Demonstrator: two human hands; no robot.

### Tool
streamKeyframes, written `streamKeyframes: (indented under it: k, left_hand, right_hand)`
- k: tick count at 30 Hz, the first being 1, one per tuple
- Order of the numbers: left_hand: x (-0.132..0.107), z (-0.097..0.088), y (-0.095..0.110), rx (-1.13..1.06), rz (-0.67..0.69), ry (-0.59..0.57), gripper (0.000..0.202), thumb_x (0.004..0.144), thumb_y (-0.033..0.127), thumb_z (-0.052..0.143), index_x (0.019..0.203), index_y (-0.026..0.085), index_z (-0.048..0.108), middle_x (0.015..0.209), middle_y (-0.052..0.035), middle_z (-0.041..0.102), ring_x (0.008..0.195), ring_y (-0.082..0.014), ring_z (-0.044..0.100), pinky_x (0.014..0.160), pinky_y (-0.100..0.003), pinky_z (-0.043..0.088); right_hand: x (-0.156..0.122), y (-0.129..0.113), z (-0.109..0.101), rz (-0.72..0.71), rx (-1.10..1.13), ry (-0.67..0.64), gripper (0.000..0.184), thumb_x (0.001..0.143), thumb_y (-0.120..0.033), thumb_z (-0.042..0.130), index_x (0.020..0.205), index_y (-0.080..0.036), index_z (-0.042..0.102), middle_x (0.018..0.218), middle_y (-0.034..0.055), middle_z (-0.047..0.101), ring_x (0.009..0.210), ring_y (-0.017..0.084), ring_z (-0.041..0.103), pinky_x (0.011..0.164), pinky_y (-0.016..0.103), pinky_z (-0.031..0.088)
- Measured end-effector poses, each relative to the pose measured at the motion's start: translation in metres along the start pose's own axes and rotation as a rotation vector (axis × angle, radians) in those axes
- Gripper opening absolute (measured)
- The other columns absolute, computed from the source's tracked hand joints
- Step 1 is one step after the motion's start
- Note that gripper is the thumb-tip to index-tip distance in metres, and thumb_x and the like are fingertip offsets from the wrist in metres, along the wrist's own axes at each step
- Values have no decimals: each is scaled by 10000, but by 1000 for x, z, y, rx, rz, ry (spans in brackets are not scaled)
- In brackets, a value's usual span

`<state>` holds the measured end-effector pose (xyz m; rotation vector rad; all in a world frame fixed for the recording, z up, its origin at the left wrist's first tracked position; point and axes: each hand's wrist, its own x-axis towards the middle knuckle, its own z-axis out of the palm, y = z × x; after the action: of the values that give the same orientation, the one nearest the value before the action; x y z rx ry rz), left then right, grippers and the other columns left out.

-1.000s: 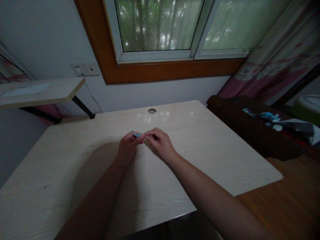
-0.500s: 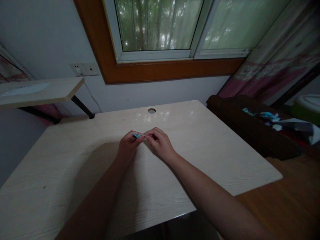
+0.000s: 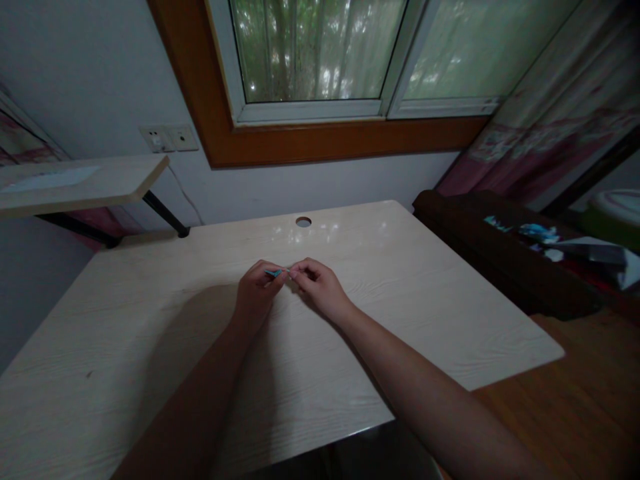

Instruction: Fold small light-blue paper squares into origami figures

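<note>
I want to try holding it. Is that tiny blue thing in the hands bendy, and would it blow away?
Probably light: the blue piece is tiny, and the left hand pinches it with fingertips alone. It looks thin and flat, maybe folded paper, so likely bendy and easily creased. It should not roll on the desk, though a puff might shift it.
</note>
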<state>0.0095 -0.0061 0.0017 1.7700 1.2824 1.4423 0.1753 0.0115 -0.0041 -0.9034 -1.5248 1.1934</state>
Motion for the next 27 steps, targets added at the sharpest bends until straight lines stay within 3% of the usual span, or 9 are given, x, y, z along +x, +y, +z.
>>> streamKeyframes:
  k: [5,10,14,17,27]
  left_hand:
    - [1,0,3,6,4,-1,148,840,357,663,812,218,706,854,-37,680,823,-172,626,730,-273,477]
    - [1,1,2,-33,-18,-27,133,829,347,681,834,224,732,876,-39,698,844,-174,639,780,-285,480]
    - [1,2,4,-119,-106,-39,163,828,348,677,906,216,733,926,-43,703,866,-175,640,800,-288,482]
    - [0,2,5,-161,-197,-15,192,804,378,695,865,197,717,858,-32,697,795,-164,633,748,-275,486]
    - [0,0,-1,-142,-255,-7,181,780,376,705,802,197,710,735,-10,687,706,-155,628,683,-266,475]
  right_hand:
    - [1,1,0,17,22,15,252,834,-435,674,860,-185,661,720,3,598,589,118,522,538,236,434]
    - [2,2,-3,-77,-97,40,204,874,-396,638,854,-195,663,756,10,592,620,125,531,567,248,435]
    - [2,-3,-7,-206,-238,71,145,899,-330,621,843,-203,663,770,8,565,684,136,528,622,260,421]
    - [2,-6,-8,-256,-291,94,128,905,-306,614,840,-203,656,762,5,549,702,141,523,644,267,411]
    - [2,-5,-8,-237,-295,114,114,894,-297,629,841,-213,684,759,8,573,678,143,525,628,272,404]
